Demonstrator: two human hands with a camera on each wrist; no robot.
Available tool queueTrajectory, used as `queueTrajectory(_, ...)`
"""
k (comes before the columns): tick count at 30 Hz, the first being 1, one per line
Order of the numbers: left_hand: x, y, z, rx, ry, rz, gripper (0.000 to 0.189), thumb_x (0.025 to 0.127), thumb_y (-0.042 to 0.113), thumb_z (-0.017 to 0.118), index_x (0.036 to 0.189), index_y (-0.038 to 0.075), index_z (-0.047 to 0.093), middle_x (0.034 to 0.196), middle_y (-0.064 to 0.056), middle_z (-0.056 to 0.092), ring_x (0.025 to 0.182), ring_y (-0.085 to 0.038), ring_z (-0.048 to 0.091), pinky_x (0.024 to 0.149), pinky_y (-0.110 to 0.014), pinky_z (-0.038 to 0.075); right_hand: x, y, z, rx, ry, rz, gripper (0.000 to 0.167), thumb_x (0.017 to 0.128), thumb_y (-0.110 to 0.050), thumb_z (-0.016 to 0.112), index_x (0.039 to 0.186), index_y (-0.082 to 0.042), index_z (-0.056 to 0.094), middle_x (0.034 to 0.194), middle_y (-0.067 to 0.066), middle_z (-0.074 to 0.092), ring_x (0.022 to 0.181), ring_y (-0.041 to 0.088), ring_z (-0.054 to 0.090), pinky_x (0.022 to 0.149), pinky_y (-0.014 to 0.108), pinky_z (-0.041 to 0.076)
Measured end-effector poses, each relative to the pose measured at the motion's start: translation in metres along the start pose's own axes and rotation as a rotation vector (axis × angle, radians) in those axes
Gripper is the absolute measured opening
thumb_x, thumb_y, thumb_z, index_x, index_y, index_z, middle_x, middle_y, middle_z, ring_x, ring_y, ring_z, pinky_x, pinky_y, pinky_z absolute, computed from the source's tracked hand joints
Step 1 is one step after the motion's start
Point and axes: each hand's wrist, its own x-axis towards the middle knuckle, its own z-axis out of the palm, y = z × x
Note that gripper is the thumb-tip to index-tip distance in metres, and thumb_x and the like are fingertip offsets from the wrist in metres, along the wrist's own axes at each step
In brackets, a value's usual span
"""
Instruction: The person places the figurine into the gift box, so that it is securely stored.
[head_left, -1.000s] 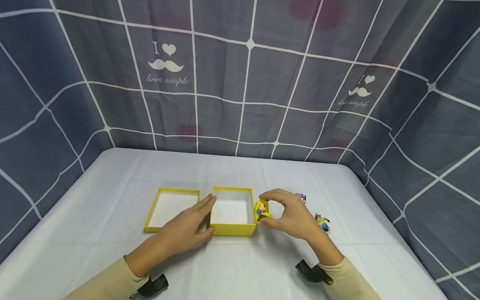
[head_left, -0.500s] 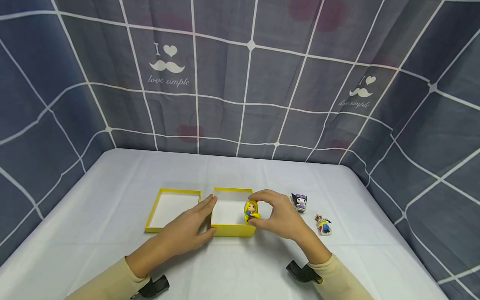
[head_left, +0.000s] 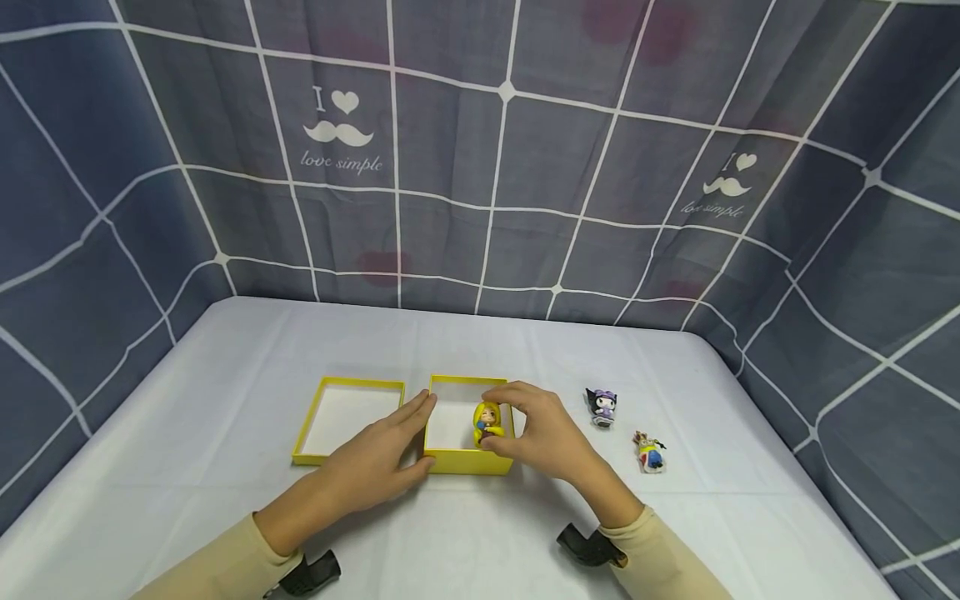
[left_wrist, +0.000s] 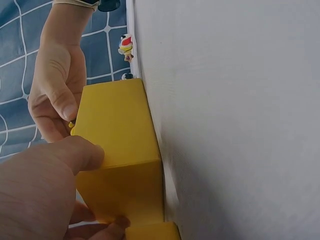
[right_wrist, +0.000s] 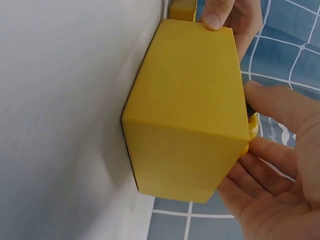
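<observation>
An open yellow box (head_left: pixel 467 461) with a white inside stands on the white table (head_left: pixel 480 533). My left hand (head_left: pixel 408 437) holds its left front corner, thumb on the front wall and fingers along the left wall. In the left wrist view the thumb (left_wrist: pixel 75 155) presses the box's wall (left_wrist: pixel 122 145). My right hand (head_left: pixel 501 421) pinches a small yellow-haired figurine (head_left: pixel 486 423) between thumb and forefinger, low inside the box by its right wall. From the right wrist view the box (right_wrist: pixel 190 105) hides most of the figurine (right_wrist: pixel 253 125).
The box's shallow yellow lid (head_left: pixel 347 419) lies upturned just left of it. Two more small figurines lie to the right: a black and purple one (head_left: pixel 602 406) and a red, white and blue one (head_left: pixel 649 451). A grey checked curtain (head_left: pixel 480 167) walls in the table.
My right hand has carried the yellow-haired figurine leftwards from outside the box's right wall, over the rim and down inside. The left hand has stayed on the box.
</observation>
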Motion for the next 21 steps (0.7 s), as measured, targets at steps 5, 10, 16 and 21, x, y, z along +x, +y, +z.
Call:
queueTrajectory(5,0.000,0.001,0.000,0.001,-0.005,-0.009,0.077,0.091,0.035,0.067,0.151,0.003,0.032,0.156,-0.014,0.029,0.136,-0.025,0.038,0.105,-0.042,0.040,0.003,-0.003,0.003,-0.026,-0.014,0.021,0.053,0.071,-0.024,0.088,0.119,-0.013,0.069,0.116,-0.008,0.066,0.113,0.008,0.057,0.097,0.033,0.047)
queueTrajectory(10,0.000,0.001,0.000,0.002,-0.005,-0.004,0.078,0.091,0.036,0.067,0.152,0.003,0.032,0.157,-0.014,0.028,0.136,-0.026,0.039,0.105,-0.042,0.040,0.008,-0.005,0.007,-0.049,-0.029,0.045,0.054,0.070,-0.027,0.088,0.119,-0.012,0.070,0.119,-0.006,0.066,0.116,0.010,0.056,0.100,0.033,0.045)
queueTrajectory(16,0.000,0.000,0.000,0.006,-0.005,-0.001,0.078,0.091,0.036,0.066,0.151,0.002,0.032,0.156,-0.016,0.028,0.135,-0.026,0.039,0.106,-0.041,0.040,0.012,-0.005,0.011,-0.031,-0.048,0.046,0.055,0.071,-0.027,0.087,0.120,-0.009,0.069,0.121,-0.004,0.066,0.117,0.011,0.056,0.101,0.033,0.045)
queueTrajectory(21,0.000,0.000,0.000,0.010,-0.004,0.004,0.078,0.091,0.037,0.066,0.151,0.002,0.031,0.156,-0.017,0.028,0.134,-0.027,0.041,0.105,-0.042,0.041,0.017,-0.005,0.014,-0.049,-0.067,0.021,0.055,0.072,-0.030,0.087,0.120,-0.009,0.069,0.123,-0.001,0.065,0.116,0.012,0.057,0.100,0.034,0.046)
